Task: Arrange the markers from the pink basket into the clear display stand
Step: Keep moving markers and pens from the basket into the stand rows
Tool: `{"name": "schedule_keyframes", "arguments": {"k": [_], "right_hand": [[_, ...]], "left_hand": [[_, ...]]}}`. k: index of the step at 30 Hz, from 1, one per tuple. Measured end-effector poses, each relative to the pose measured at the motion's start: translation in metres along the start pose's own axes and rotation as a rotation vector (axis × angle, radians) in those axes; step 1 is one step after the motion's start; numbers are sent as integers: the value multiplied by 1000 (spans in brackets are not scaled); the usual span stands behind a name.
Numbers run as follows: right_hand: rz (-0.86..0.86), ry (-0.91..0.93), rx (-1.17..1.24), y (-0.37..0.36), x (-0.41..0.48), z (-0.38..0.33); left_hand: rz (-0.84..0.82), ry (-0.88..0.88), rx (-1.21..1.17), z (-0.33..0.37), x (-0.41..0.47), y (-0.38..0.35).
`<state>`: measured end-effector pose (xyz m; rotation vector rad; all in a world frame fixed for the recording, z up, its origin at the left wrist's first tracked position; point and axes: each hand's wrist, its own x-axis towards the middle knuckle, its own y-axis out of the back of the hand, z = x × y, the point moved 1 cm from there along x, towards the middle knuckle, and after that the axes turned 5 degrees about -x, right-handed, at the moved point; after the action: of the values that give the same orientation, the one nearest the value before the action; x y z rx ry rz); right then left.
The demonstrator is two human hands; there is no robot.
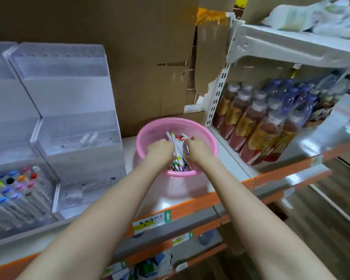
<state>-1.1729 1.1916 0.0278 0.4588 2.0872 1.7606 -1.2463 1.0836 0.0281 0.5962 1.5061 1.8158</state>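
Note:
A pink basket (202, 130) stands on the white shelf and holds a heap of white markers (178, 150) with coloured caps. Both my hands are inside it. My left hand (161, 150) curls its fingers round markers on the left of the heap. My right hand (194, 147) curls its fingers round markers on the right. The clear display stand (73, 122) rises in tiers to the left of the basket. Two white markers (89, 137) lie on one of its middle tiers. Its front left section holds several upright markers with coloured caps (14, 184).
Brown cardboard boxes (141, 57) stand behind the basket. A white rack (218, 87) to the right carries rows of bottles (257, 126). The shelf's orange front edge (190, 205) bears a price label, with lower shelves beneath it.

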Motion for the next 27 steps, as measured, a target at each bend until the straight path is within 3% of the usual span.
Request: {"name": "schedule_keyframes", "arguments": {"k": [6, 16, 22, 27], "right_hand": [[51, -65, 19, -2, 10, 0], [113, -202, 186, 2, 7, 7], [332, -24, 489, 18, 0, 0], [428, 149, 704, 49, -20, -24]], "left_hand": [[26, 35, -86, 1, 9, -11], [14, 149, -517, -3, -1, 9], [273, 31, -892, -10, -10, 21], [474, -72, -886, -18, -34, 54]]}}
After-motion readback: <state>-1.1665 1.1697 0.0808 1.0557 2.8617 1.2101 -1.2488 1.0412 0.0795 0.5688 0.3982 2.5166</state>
